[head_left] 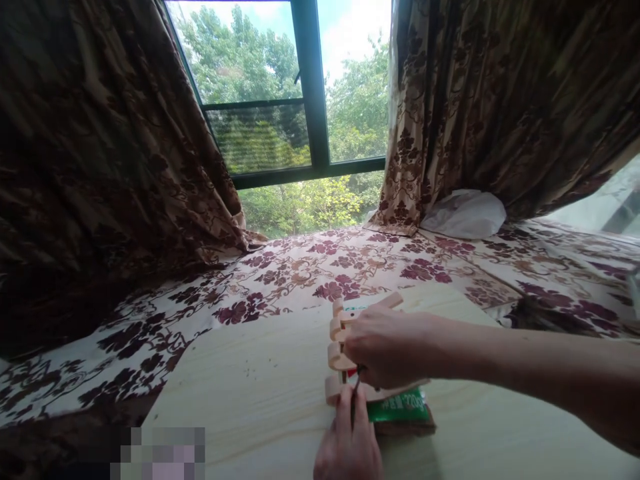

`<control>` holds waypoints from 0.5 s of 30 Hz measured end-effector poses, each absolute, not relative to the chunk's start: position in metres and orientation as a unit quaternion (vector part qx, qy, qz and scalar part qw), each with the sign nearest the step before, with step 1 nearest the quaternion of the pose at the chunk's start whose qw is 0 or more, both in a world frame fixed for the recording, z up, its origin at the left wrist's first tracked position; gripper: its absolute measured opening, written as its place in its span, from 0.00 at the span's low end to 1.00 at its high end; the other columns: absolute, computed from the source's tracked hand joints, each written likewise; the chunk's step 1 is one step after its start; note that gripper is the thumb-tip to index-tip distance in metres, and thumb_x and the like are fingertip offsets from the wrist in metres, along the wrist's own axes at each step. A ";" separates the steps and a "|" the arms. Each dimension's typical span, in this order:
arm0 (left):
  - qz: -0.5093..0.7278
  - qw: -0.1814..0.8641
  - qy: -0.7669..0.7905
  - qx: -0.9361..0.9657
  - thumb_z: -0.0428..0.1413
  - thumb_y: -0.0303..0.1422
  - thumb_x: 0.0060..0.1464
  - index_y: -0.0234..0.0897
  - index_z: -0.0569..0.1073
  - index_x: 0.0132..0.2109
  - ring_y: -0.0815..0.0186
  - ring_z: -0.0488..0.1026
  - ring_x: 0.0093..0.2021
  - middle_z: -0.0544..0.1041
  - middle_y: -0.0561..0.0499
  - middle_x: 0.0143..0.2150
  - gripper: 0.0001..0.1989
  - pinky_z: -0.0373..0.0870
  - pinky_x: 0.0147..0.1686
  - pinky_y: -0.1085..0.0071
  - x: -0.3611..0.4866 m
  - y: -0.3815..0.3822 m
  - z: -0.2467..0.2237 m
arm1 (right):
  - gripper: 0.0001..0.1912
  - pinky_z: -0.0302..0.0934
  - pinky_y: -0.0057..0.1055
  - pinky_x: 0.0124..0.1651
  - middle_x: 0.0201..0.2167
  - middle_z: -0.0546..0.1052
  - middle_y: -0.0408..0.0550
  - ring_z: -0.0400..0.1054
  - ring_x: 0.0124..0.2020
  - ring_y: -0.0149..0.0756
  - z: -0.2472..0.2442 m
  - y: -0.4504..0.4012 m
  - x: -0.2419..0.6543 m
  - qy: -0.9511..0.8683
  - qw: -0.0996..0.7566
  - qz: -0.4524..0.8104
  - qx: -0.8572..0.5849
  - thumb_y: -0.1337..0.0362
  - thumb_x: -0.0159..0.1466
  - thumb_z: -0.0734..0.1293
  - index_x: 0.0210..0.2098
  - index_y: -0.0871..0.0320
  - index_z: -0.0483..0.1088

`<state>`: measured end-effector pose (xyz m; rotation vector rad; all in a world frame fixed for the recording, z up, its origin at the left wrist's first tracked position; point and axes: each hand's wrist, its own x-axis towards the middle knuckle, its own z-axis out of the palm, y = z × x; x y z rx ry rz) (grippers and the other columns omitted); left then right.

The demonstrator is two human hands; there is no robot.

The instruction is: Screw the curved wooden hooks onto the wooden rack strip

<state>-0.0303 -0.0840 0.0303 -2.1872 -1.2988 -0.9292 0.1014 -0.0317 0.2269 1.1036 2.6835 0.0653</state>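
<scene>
Pale wooden pieces with rounded ends [339, 357] lie in a row over a green printed packet [400, 407] on a light wooden board. From the right, my right hand [393, 343] reaches over the pieces, its fingers curled down among them. What those fingers grip is hidden by the hand itself. My left hand [350, 437] comes up from the bottom edge, fingertips pinched around a thin dark rod [358, 379] beside the nearest wooden piece. The rod's upper end meets the underside of my right hand.
The light wooden board [250, 393] rests on a floral cloth [295, 267]. A white plastic bag [467, 213] lies at the back right by the curtain [405, 167]. Behind is a window [313, 87] with trees outside. Small crumbs dot the board.
</scene>
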 end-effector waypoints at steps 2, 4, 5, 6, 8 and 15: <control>-0.356 0.212 -0.460 -0.786 0.47 0.20 0.54 0.34 0.74 0.48 0.70 0.78 0.32 0.79 0.45 0.46 0.17 0.71 0.25 0.78 -0.031 -0.084 0.031 | 0.07 0.43 0.30 0.21 0.30 0.77 0.53 0.66 0.26 0.35 0.228 -0.030 0.103 0.914 0.118 0.013 0.387 0.68 0.53 0.64 0.30 0.62 0.73; -0.363 0.209 -0.458 -0.784 0.47 0.20 0.53 0.34 0.73 0.48 0.70 0.78 0.32 0.79 0.44 0.45 0.17 0.70 0.24 0.79 -0.030 -0.084 0.032 | 0.06 0.43 0.31 0.21 0.27 0.76 0.52 0.65 0.25 0.34 0.230 -0.030 0.105 0.919 0.115 0.020 0.377 0.70 0.53 0.64 0.30 0.62 0.73; -0.362 0.210 -0.459 -0.784 0.47 0.20 0.53 0.34 0.73 0.48 0.70 0.78 0.32 0.79 0.45 0.45 0.18 0.70 0.24 0.79 -0.030 -0.084 0.033 | 0.06 0.43 0.31 0.22 0.26 0.75 0.51 0.64 0.24 0.33 0.230 -0.032 0.106 0.925 0.110 0.026 0.364 0.72 0.54 0.64 0.30 0.61 0.72; -0.357 0.212 -0.461 -0.785 0.48 0.20 0.53 0.35 0.73 0.48 0.69 0.78 0.32 0.79 0.45 0.45 0.18 0.70 0.25 0.79 -0.030 -0.084 0.033 | 0.07 0.44 0.32 0.22 0.26 0.74 0.50 0.63 0.24 0.33 0.230 -0.033 0.106 0.931 0.102 0.030 0.349 0.74 0.54 0.63 0.30 0.61 0.72; -0.345 0.211 -0.466 -0.787 0.50 0.21 0.52 0.37 0.73 0.48 0.68 0.78 0.31 0.79 0.46 0.45 0.18 0.71 0.26 0.78 -0.030 -0.084 0.033 | 0.08 0.46 0.33 0.24 0.26 0.74 0.49 0.62 0.25 0.33 0.230 -0.036 0.105 0.942 0.082 0.032 0.323 0.76 0.57 0.62 0.30 0.61 0.72; -0.323 0.195 -0.480 -0.792 0.52 0.23 0.52 0.39 0.73 0.49 0.69 0.77 0.29 0.78 0.47 0.46 0.18 0.71 0.26 0.78 -0.030 -0.086 0.028 | 0.10 0.44 0.32 0.24 0.16 0.67 0.46 0.53 0.18 0.29 0.223 -0.038 0.101 0.930 0.088 0.042 0.354 0.73 0.56 0.63 0.19 0.60 0.66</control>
